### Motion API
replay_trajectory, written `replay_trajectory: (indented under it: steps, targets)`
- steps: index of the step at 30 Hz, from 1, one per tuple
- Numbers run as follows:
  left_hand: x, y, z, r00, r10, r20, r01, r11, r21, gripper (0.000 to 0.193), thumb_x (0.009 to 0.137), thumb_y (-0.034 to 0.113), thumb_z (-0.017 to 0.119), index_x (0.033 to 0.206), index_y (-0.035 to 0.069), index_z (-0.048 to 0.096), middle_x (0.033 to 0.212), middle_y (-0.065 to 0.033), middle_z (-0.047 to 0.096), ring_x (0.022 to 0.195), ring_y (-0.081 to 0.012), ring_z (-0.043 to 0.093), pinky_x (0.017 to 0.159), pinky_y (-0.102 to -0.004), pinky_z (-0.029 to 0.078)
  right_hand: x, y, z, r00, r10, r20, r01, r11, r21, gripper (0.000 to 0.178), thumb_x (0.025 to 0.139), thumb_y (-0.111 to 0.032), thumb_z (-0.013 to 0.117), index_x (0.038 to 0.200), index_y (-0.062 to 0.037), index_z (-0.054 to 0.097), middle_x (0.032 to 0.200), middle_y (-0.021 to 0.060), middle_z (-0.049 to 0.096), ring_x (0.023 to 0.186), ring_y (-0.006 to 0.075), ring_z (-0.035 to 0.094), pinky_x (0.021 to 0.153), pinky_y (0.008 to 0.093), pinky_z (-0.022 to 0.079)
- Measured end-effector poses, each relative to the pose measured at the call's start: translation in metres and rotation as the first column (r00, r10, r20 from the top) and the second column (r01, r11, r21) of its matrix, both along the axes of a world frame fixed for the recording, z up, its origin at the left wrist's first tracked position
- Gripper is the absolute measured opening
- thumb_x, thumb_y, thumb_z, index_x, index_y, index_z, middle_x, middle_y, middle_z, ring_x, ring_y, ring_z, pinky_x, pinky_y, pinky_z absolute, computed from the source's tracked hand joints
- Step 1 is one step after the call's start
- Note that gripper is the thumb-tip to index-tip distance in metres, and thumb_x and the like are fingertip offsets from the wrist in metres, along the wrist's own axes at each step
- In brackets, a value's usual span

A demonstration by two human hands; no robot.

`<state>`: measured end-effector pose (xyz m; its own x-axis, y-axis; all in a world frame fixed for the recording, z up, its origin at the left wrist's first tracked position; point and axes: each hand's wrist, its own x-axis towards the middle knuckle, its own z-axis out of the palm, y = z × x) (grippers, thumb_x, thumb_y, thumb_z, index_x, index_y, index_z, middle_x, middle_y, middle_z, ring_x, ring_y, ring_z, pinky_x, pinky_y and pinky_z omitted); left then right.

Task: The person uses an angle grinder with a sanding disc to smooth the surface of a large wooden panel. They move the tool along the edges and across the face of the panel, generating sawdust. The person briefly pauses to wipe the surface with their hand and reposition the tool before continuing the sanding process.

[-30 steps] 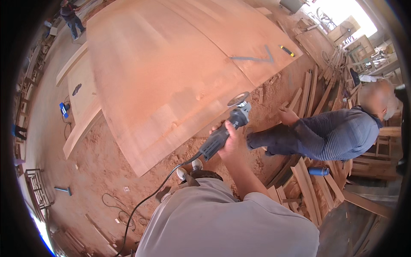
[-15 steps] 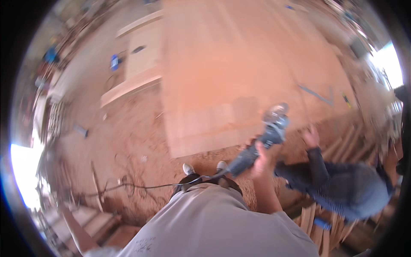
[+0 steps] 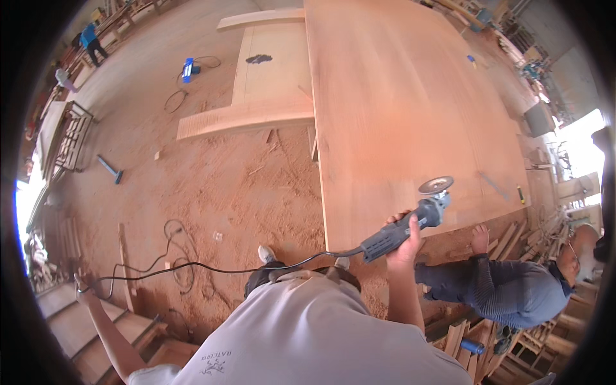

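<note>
My right hand (image 3: 403, 249) is wrapped round the dark body of an angle grinder (image 3: 393, 235), held just above the near edge of a large reddish wooden panel (image 3: 391, 122). The grinder's round disc (image 3: 436, 185) points away from me, over the panel. A black power cord (image 3: 224, 271) runs from the tool's rear across to my left. Out at the far left, my left hand (image 3: 83, 289) is closed on the cord, my arm stretched away from my body.
Beside me on the right stands a co-worker (image 3: 520, 289), one hand near the panel's edge. A hammer (image 3: 110, 169), a blue power tool (image 3: 187, 70) and pale boards (image 3: 250, 118) lie to the left. Stacked planks (image 3: 83, 321) are near my left arm; wood shavings cover the floor.
My view has swung left, so the panel sits further right in it. The grinder stays in my right hand, now with its disc turned flatter. My left hand appears further left and slightly higher.
</note>
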<state>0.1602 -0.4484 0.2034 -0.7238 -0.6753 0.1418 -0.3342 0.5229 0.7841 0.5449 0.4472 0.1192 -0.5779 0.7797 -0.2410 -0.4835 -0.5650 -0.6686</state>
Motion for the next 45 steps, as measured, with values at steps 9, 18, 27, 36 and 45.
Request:
replay_trajectory:
  steps: [9, 18, 27, 36, 45]
  targets:
    - [-0.16, -0.096, -0.055, 0.947, -0.32, 0.031, 0.311, 0.887, -0.34, 0.045, 0.102, 0.041, 0.075, 0.08, 0.002, 0.069, 0.061, 0.0012, 0.054, 0.055, -0.0092, 0.048, 0.05, -0.0305, 0.036, -0.212, -0.098, -0.001, 0.993, 0.107, 0.043, -0.108, 0.994, 0.026, 0.03, 0.101, -0.037, 0.07, 0.115, -0.0119, 0.062, 0.097, 0.0049, 0.067, 0.092, 0.0238, 0.065, 0.084, 0.0422, 0.056]
    - [-0.248, -0.133, 0.018, 0.953, -0.302, -0.004, 0.268, 0.85, -0.454, 0.045, 0.104, 0.041, 0.072, 0.091, -0.003, 0.071, 0.076, 0.0, 0.059, 0.076, -0.011, 0.049, 0.067, -0.0307, 0.044, -0.41, -0.135, -0.009, 0.98, 0.196, 0.016, -0.196, 0.981, -0.004, 0.028, 0.099, -0.033, 0.073, 0.112, -0.0113, 0.062, 0.096, 0.006, 0.067, 0.089, 0.0239, 0.066, 0.083, 0.0423, 0.056]
    - [-0.43, -0.06, 0.028, 0.89, -0.394, -0.228, 0.264, 0.855, -0.447, 0.03, 0.099, 0.024, 0.077, 0.089, -0.004, 0.072, 0.071, -0.0095, 0.06, 0.066, -0.0187, 0.051, 0.059, -0.0362, 0.043, -0.653, -0.212, -0.043, 0.961, 0.271, 0.063, -0.264, 0.96, -0.095, 0.027, 0.095, -0.027, 0.076, 0.108, -0.0088, 0.061, 0.095, 0.011, 0.067, 0.087, 0.0302, 0.07, 0.076, 0.0467, 0.061]
    - [-0.657, -0.139, -0.041, 0.882, -0.471, -0.014, 0.433, 0.822, -0.37, 0.023, 0.098, 0.019, 0.075, 0.089, -0.002, 0.07, 0.074, -0.0074, 0.062, 0.065, -0.0148, 0.052, 0.057, -0.033, 0.042, -0.846, -0.237, -0.008, 0.976, 0.218, -0.025, -0.219, 0.975, -0.043, 0.028, 0.095, -0.027, 0.076, 0.111, -0.0088, 0.061, 0.099, 0.0105, 0.067, 0.092, 0.03, 0.07, 0.084, 0.0486, 0.059]
    - [-0.898, 0.133, 0.023, 0.375, -0.918, 0.131, 0.717, 0.377, 0.586, 0.01, 0.094, 0.004, 0.066, 0.086, -0.001, 0.063, 0.062, 0.0006, 0.051, 0.046, -0.0069, 0.04, 0.04, -0.0253, 0.029, -1.008, -0.279, 0.001, 0.998, 0.064, 0.028, -0.066, 0.994, 0.085, 0.025, 0.097, -0.02, 0.069, 0.116, -0.0088, 0.059, 0.101, 0.0115, 0.068, 0.098, 0.0325, 0.069, 0.09, 0.0505, 0.058]
